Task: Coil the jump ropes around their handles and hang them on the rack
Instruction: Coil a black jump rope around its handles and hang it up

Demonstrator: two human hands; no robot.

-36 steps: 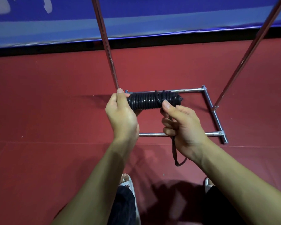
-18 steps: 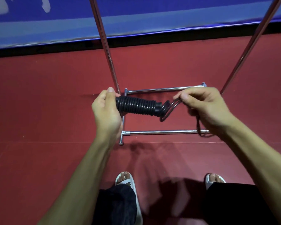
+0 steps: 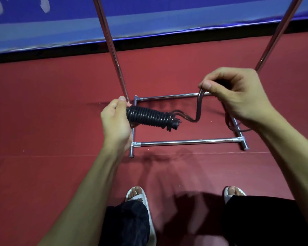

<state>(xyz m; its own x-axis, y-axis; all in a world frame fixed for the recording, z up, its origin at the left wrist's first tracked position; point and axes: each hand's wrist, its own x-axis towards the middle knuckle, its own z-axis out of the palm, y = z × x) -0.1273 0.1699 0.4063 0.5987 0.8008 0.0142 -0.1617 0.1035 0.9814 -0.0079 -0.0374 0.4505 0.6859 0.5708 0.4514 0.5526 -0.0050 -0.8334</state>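
In the head view, the jump rope [image 3: 149, 118] is a tight, ribbed black coil wound round its handles, a stubby cylinder of glossy cord. Its long axis runs left to right, the right end dipping slightly towards the person. It is held in the air above the rack base [image 3: 185, 142], a rectangle of shiny chrome tubes lying on the matte red floor [image 3: 43, 121]. The left hand [image 3: 116, 125] grips the coil's left end, thumb up. The right hand [image 3: 238, 96] pinches the loose strand [image 3: 198, 107], which rises in a bend from the coil's right end; more cord hangs below that wrist. Two chrome uprights [image 3: 112, 50] climb out of view. Half a second ago the right hand was just beside the coil; now it is higher and further right, with the strand drawn out longer.
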